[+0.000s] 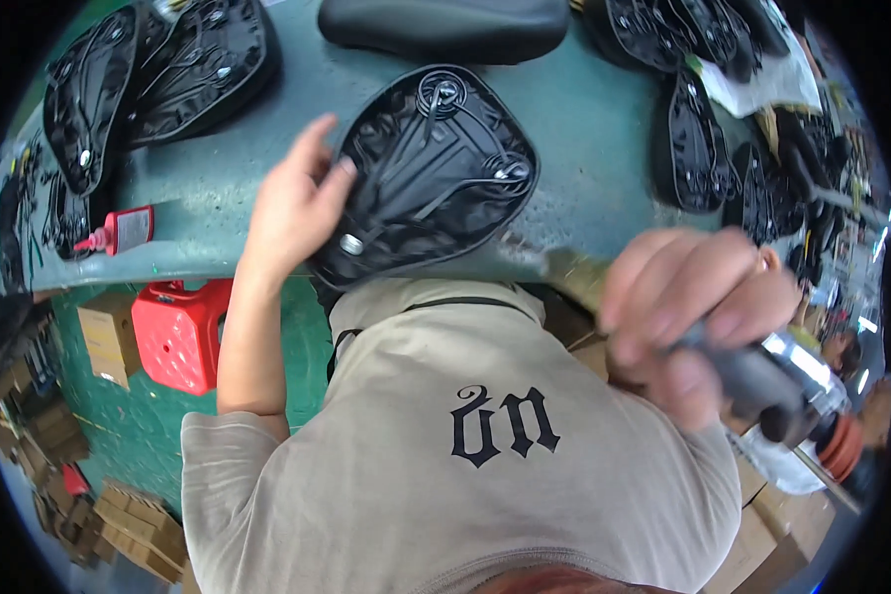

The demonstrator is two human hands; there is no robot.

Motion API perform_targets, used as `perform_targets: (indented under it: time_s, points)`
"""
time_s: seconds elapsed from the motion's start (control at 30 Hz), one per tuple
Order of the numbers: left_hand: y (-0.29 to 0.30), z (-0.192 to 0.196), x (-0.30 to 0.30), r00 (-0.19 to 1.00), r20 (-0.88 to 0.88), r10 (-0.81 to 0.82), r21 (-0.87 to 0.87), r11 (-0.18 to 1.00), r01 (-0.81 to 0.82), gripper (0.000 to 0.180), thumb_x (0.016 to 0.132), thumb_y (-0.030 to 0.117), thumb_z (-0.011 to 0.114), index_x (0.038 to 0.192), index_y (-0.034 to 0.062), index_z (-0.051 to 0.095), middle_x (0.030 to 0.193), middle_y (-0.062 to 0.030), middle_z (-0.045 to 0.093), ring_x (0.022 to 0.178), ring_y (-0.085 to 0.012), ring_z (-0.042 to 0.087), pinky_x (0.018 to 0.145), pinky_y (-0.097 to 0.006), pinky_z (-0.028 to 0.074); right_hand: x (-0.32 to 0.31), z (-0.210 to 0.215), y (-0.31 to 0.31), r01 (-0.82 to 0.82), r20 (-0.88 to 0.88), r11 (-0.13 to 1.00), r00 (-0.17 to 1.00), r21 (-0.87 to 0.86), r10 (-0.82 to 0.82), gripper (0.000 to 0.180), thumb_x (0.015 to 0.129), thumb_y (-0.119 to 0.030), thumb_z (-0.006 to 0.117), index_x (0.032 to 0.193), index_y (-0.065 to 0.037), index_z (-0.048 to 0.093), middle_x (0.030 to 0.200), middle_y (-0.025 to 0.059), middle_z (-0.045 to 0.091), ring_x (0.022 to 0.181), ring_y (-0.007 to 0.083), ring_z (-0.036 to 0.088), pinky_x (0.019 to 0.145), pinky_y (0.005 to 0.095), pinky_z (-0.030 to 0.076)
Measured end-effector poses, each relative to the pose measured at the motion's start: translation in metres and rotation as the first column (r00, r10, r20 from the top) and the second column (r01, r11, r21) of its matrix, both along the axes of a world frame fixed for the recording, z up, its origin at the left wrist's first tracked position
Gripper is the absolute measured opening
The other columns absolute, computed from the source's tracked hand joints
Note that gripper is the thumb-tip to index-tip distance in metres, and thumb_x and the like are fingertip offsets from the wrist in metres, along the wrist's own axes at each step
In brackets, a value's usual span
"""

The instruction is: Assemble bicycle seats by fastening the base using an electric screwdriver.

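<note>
A black saddle (pixel 436 188) lies upside down on the green table in front of me. Its underside shows ribs, folded black cover material and three silver metal fittings near its corners. My left hand (pixel 297 198) rests at the saddle's left edge, fingers apart, the thumb beside the rim. Out to the right and raised toward the camera, my right hand (pixel 693 307) is wrapped round a dark hand-held power tool (pixel 747 381) with a silver metal part. Blur hides the tool's exact kind.
Another black saddle (pixel 445 28) lies top side up at the far edge. More upturned saddles sit at the far left (pixel 198 74) and right (pixel 688 148). A red bottle (pixel 129 230) lies on the table (pixel 208 213). Below stand a red stool (pixel 176 337) and cardboard boxes (pixel 109 337).
</note>
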State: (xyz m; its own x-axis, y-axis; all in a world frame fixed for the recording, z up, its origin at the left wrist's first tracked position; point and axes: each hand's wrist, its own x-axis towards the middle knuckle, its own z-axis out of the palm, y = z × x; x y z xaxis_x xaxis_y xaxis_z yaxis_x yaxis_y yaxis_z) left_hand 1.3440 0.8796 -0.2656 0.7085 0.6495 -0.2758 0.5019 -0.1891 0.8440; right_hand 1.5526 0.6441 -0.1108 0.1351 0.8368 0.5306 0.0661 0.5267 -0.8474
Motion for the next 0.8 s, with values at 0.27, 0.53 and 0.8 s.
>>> perform_targets:
  time_s: [0.27, 0.53, 0.8]
  points:
    - [-0.053, 0.009, 0.048, 0.965, 0.114, -0.234, 0.718, 0.692, 0.083, 0.049, 0.072, 0.026, 0.086, 0.110, 0.0014, 0.067, 0.134, -0.0169, 0.063, 0.142, -0.0476, 0.043, 0.118, -0.060, 0.031, 0.006, -0.025, -0.004, 0.245, -0.049, 0.968, 0.968, -0.058, -0.248, 0.032, 0.093, -0.007, 0.065, 0.121, -0.008, 0.049, 0.103, 0.0128, 0.057, 0.068, 0.0166, 0.061, 0.068, 0.0396, 0.053]
    - [-0.051, 0.001, 0.049, 0.958, 0.175, -0.226, 0.725, 0.688, 0.030, 0.038, 0.064, 0.013, 0.077, 0.099, 0.0022, 0.065, 0.126, -0.0156, 0.067, 0.138, -0.0475, 0.048, 0.115, -0.061, 0.035, 0.004, -0.033, 0.005, 0.247, -0.041, 0.962, 0.967, -0.115, -0.253, 0.029, 0.094, -0.010, 0.069, 0.116, -0.010, 0.050, 0.101, 0.0131, 0.058, 0.068, 0.0189, 0.060, 0.070, 0.0422, 0.053]
    - [-0.052, -0.003, 0.046, 0.960, 0.192, -0.201, 0.726, 0.687, -0.001, 0.041, 0.064, 0.014, 0.077, 0.101, 0.0019, 0.066, 0.124, -0.0157, 0.067, 0.139, -0.0467, 0.047, 0.116, -0.061, 0.034, 0.001, -0.057, 0.014, 0.188, -0.092, 0.974, 0.975, -0.123, -0.200, 0.036, 0.087, 0.010, 0.063, 0.118, -0.003, 0.050, 0.105, 0.0193, 0.062, 0.078, 0.0191, 0.064, 0.071, 0.0324, 0.058]
